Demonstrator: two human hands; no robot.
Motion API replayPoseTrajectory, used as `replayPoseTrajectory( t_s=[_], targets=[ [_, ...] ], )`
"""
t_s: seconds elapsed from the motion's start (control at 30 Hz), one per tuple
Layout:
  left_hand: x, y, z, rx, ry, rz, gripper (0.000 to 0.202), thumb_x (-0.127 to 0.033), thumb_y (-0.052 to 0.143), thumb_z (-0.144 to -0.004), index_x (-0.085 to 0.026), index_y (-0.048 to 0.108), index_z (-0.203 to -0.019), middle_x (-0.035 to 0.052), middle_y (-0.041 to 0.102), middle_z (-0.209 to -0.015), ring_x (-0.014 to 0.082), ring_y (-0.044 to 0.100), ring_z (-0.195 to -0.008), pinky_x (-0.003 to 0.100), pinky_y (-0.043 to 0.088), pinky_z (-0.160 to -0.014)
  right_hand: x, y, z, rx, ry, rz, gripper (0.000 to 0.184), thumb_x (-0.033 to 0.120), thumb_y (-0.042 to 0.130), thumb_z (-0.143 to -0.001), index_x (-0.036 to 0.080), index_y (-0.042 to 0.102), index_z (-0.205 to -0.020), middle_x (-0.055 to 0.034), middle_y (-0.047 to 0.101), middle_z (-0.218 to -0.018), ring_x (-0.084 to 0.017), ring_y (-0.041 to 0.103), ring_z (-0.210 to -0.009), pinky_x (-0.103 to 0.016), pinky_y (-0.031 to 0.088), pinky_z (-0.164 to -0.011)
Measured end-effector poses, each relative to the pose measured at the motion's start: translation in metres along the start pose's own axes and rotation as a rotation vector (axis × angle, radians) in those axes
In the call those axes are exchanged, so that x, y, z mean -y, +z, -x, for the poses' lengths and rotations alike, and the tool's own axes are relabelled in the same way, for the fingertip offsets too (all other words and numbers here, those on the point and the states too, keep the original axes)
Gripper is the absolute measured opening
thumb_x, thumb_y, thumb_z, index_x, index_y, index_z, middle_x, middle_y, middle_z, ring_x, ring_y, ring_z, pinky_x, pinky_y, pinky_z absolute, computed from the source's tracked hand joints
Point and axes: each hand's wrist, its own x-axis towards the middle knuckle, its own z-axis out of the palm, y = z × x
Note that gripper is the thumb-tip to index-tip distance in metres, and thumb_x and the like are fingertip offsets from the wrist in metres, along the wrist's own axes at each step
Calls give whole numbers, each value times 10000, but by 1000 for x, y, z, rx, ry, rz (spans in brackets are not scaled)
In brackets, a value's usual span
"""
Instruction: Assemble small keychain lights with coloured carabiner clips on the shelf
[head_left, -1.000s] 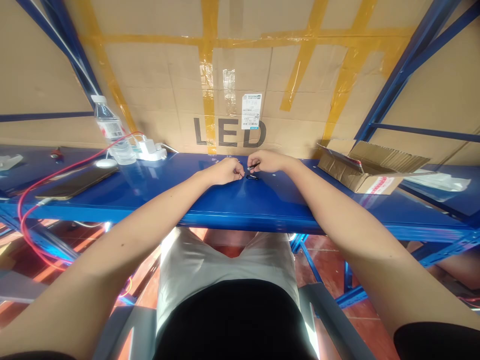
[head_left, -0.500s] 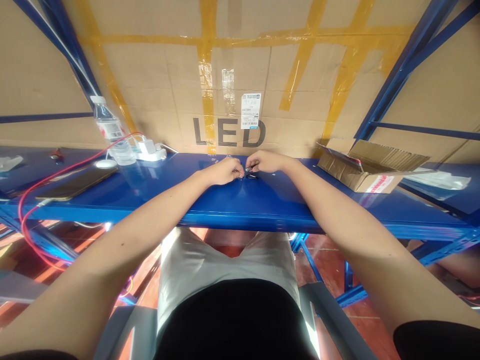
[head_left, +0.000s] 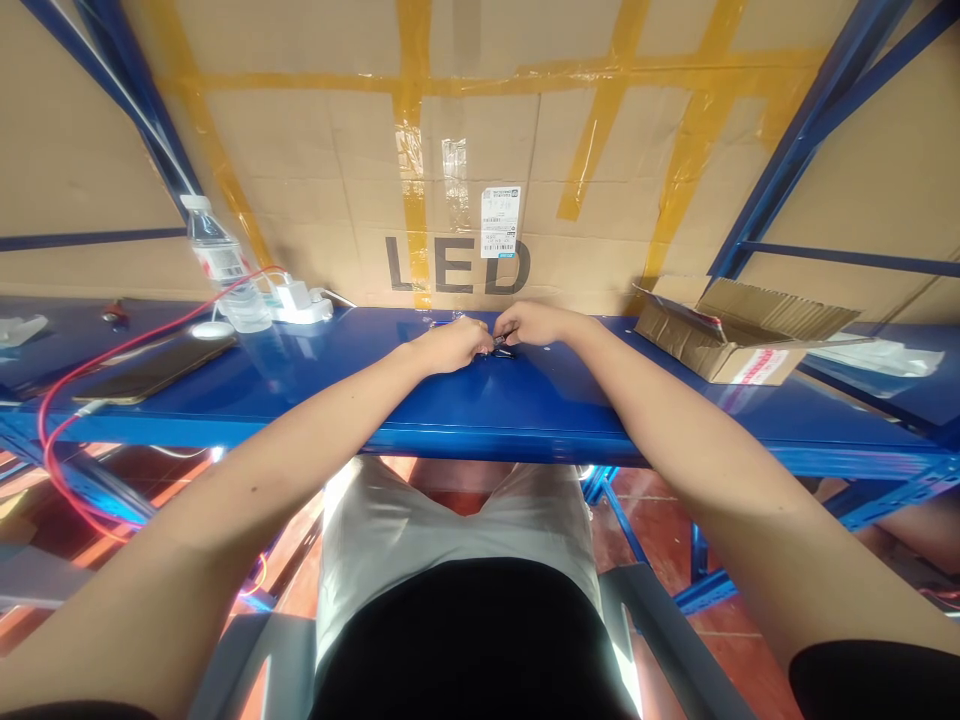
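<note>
Both my hands rest on the blue metal shelf (head_left: 525,410), close together near its back edge. My left hand (head_left: 452,344) is closed in a pinch, fingertips pointing right. My right hand (head_left: 534,322) is closed too, fingertips pointing left. Between the fingertips of both sits a small dark part (head_left: 501,343), too small to name. The two hands nearly touch at that part. Another small dark piece lies on the shelf just under them.
A water bottle (head_left: 219,265), a white charger block (head_left: 300,298) with a red cable (head_left: 112,350) and a phone (head_left: 150,368) lie at the left. An open cardboard box (head_left: 739,335) stands at the right. A taped cardboard wall marked LED (head_left: 457,265) closes the back.
The two hands have drawn closer, the left one sliding slightly right until the fingertips meet at the small dark part. The rest is unchanged.
</note>
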Motion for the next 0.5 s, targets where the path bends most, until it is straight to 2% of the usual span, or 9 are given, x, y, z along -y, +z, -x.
replayPoseTrajectory(
  t_s=[0.13,0.33,0.5],
  targets=[
    [-6,-4,-1,78,3,-55,295,-61,488,-843,-196,749,-870,94,722,-956,224,655,-882,321,483,-796,1,-1,1,15,-7,11,253,170,694,-791,195,806,-1016,-59,810,-1020,-221,718,-903,-308,527,-803],
    [-11,-7,-1,124,-62,-91,297,-70,472,-836,-197,734,-896,102,687,-1018,228,635,-859,313,425,-666,-1,-1,0,17,-17,9,266,139,663,-798,196,807,-1014,-53,812,-1007,-220,718,-893,-305,529,-778],
    [-7,-7,0,95,-40,0,304,-83,464,-870,-171,754,-901,99,725,-973,222,659,-886,320,478,-783,-3,-1,-1,9,-6,-4,255,108,676,-794,196,803,-997,-54,812,-991,-215,724,-884,-296,534,-777]
  ],
)
